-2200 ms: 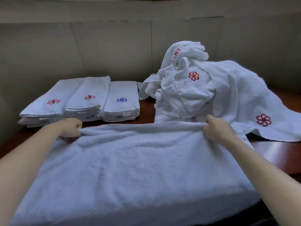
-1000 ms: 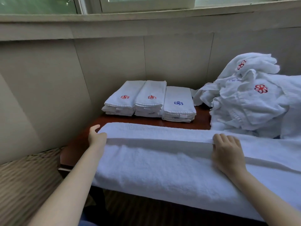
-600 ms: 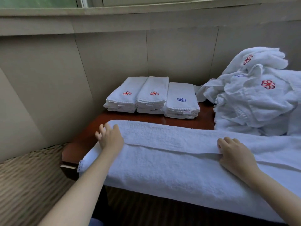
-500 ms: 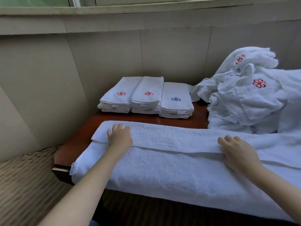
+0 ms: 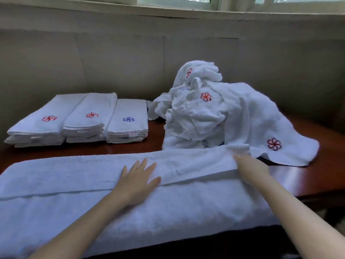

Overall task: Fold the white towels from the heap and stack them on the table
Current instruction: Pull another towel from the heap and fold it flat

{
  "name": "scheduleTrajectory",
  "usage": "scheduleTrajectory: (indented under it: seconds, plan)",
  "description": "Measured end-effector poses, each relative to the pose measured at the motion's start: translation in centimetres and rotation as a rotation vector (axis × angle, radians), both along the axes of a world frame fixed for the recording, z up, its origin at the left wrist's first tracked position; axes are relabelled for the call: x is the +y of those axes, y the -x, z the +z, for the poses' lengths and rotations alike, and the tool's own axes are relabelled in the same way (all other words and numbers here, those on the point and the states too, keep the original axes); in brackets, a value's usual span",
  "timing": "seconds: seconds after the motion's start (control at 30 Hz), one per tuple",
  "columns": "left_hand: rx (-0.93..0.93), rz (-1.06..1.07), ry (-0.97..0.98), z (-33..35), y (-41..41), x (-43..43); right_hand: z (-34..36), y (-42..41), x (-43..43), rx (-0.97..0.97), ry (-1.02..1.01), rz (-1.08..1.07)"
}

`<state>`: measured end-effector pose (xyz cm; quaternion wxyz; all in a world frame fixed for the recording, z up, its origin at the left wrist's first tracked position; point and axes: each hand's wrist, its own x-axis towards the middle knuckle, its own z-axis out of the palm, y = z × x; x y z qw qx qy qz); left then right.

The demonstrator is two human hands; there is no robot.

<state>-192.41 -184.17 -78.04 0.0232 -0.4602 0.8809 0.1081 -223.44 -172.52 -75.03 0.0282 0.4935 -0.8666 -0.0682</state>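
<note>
A long white towel (image 5: pixel 78 193) lies across the front of the dark wooden table (image 5: pixel 308 176), its far edge folded over toward me and its near edge hanging off the front. My left hand (image 5: pixel 138 182) lies flat on the fold near the middle, fingers spread. My right hand (image 5: pixel 252 165) rests at the fold's right end, fingers on the towel's corner. The heap of unfolded white towels (image 5: pixel 214 113) with red flower emblems rises behind the right end. Three stacks of folded towels (image 5: pixel 78 120) stand at the back left.
A beige wall (image 5: pixel 130 62) with a window sill runs close behind the table. One heap towel (image 5: pixel 276 139) trails out to the right over the table top. The table's right front edge shows beside my right forearm.
My left hand has slid right along the fold from the towel's left end to its middle. My right hand has moved to the right end. The view has swung right.
</note>
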Motion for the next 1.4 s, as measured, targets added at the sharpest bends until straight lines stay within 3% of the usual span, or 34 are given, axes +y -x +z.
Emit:
scheduleTrajectory:
  seconds: [0.2, 0.4, 0.47, 0.57, 0.67, 0.77, 1.0, 1.13, 1.2, 1.33, 1.4]
  plan:
    - [-0.01, -0.031, 0.053, -0.1, 0.1, 0.8, -0.2, 1.9, 1.9, 0.256, 0.114, 0.091]
    - [0.11, -0.06, -0.01, 0.3, -1.0, 0.4, 0.1, 1.5, 2.9, 0.081, -0.184, -0.048]
    - [0.157, -0.001, -0.024, 0.7, -1.9, -0.4, 1.1, 0.3, 2.1, 0.114, -0.16, -0.028]
    - [0.052, 0.172, 0.053, 0.8, -3.8, -2.0, 1.4, -2.5, 0.3, 0.153, 0.025, 0.126]
    - [-0.082, 0.384, -0.013, 0.4, -6.4, -3.0, 0.1, -6.2, -1.9, -0.093, 0.152, 0.277]
    - [-0.096, 0.49, -0.043, -0.4, -8.5, -3.0, -1.9, -9.5, -3.3, -0.35, 0.001, 0.296]
    - [-0.027, 0.43, 0.058, -1.0, -9.5, -5.8, -3.3, -9.0, -5.9, -0.311, 0.04, 0.327]
    - [0.268, 0.388, 0.034, 0.4, -9.3, -5.8, -2.5, -10.3, -6.0, -0.256, 0.085, 0.368]
    - [0.377, 0.271, -0.006, 0.3, -10.5, -4.0, -2.1, -12.3, -5.1, -0.127, 0.183, 0.515]
    - [0.128, -0.101, 0.037, -0.2, -14.3, 0.6, -1.9, -18.5, -1.3, -0.089, 0.446, 1.066]
    - [0.047, -0.163, 0.075, -0.3, -15.8, 2.3, -2.8, -20.7, 1.0, -0.042, 0.341, 1.193]
